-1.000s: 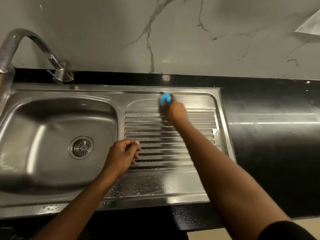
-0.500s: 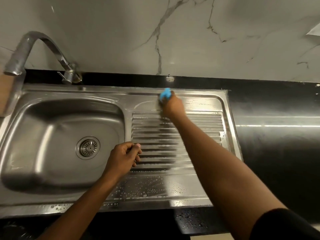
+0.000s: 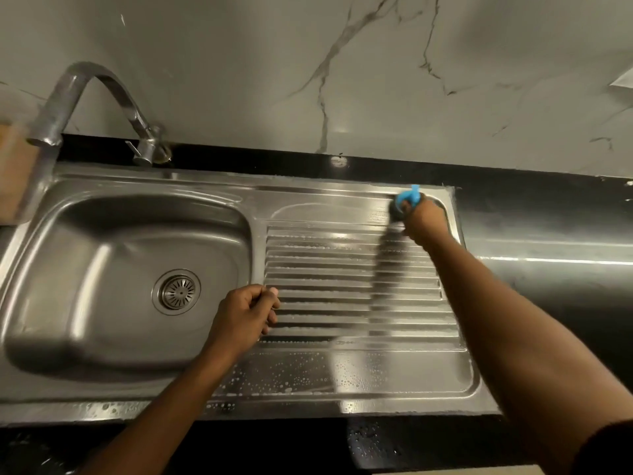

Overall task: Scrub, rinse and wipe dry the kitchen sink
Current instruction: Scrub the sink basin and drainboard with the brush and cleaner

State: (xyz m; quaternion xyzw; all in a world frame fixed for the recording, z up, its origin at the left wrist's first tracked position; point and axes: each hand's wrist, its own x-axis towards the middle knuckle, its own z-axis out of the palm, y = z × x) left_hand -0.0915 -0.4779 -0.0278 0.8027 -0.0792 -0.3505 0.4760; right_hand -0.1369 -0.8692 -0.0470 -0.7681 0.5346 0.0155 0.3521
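A stainless steel sink (image 3: 239,186) fills the counter, with a basin at left, a round drain (image 3: 176,291) and a ribbed draining board (image 3: 342,269) at right. My right hand (image 3: 424,219) is shut on a blue-handled scrubber (image 3: 407,198) with a dark pad, pressed on the far right corner of the draining board. My left hand (image 3: 245,315) is a loose fist resting on the ridge between basin and draining board, holding nothing that I can see. Soap bubbles cover the near flat strip (image 3: 308,375).
A curved metal tap (image 3: 96,101) stands at the back left, its spout over the basin's left edge. Black countertop (image 3: 548,241) extends to the right. A marble-patterned wall (image 3: 342,80) rises behind. A brown wooden object (image 3: 12,173) sits at the far left edge.
My right hand has slid the scrubber from the middle of the draining board's far edge to its far right corner. The left hand has stayed in place.
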